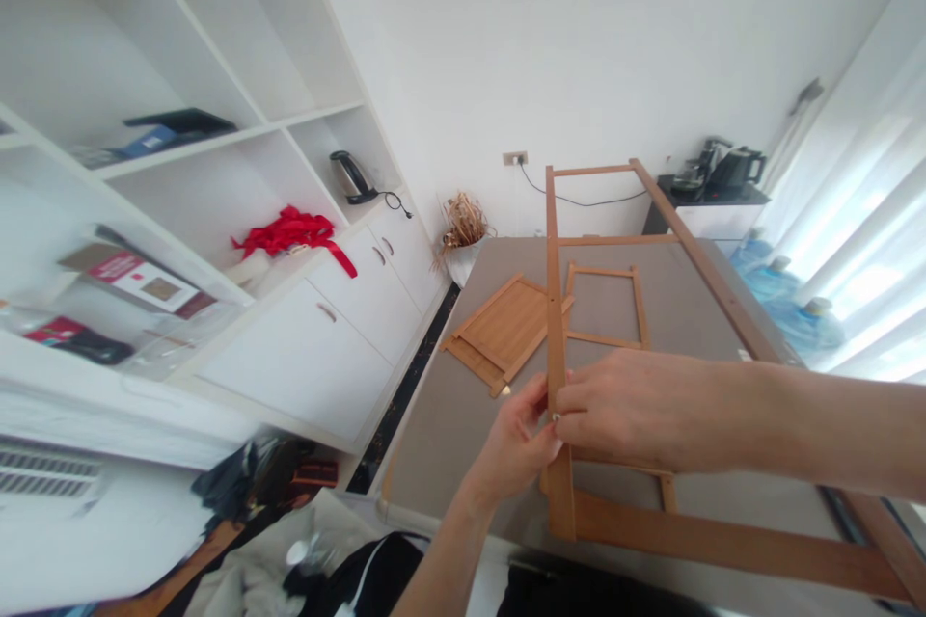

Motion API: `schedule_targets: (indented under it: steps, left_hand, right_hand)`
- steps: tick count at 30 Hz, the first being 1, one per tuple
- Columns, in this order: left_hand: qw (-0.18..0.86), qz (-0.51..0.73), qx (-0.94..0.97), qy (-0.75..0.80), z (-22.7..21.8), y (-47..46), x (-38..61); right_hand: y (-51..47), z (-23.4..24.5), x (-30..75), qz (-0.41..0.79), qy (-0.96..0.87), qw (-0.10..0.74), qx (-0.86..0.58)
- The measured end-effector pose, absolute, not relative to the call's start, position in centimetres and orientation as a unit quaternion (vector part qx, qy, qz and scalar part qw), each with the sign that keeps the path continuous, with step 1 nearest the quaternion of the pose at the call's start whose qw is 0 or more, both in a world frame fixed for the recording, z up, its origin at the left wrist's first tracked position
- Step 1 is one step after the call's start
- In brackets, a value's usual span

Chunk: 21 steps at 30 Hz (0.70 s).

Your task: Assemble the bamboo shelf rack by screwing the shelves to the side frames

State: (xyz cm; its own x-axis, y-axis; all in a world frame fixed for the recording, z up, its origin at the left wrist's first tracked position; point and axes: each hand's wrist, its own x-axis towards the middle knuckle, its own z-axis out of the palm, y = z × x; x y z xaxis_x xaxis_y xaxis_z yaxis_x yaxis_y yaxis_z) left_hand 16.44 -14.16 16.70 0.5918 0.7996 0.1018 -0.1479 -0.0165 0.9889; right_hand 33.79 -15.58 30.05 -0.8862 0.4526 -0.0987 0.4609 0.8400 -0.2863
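A tall wooden rack frame [556, 308], with slats and crossbars, stands on the grey table [434, 443]. My left hand [517, 443] is closed around the frame's left-hand upright, low down, thumb and fingertips against the wood. My right hand [614, 410] reaches across from the right to the same upright. Its fingers pinch a small silver fastener [557, 417] at the wood's face; its exact kind is too small to tell. Beyond the upright, slatted wooden panels [503, 323] lie on the table. A thin open rectangular wooden frame [640, 308] lies beside them.
White shelving [289, 120] fills the left side, holding a kettle [351, 178] and red ribbon [289, 231]. A pot of dried plants [464, 222] stands past the table's far corner. Large water bottles [814, 323] are by the curtain. A dark cabinet top [713, 193] carries another kettle.
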Motion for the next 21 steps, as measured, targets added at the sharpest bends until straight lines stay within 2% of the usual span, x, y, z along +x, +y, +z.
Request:
schedule_targets:
  steps: [4, 7, 14, 21]
  left_hand:
    - [0.637, 0.374, 0.613, 0.28, 16.2, -14.0, 16.4]
    - [0.622, 0.387, 0.608, 0.304, 16.3, -14.0, 16.4]
    - [0.618, 0.379, 0.615, 0.311, 17.1, -14.2, 16.5]
    - [0.58, 0.386, 0.638, 0.33, 16.7, -13.8, 16.4]
  right_hand:
    - [-15.6, 29.6, 33.7, -0.091, 0.973, -0.022, 0.213]
    - [-15.6, 29.8, 33.0, -0.069, 0.972, -0.008, 0.227]
    - [-15.1, 31.8, 31.4, -0.118, 0.951, 0.089, 0.271]
    - [-15.1, 33.3, 31.0, -0.136, 0.946, 0.085, 0.282]
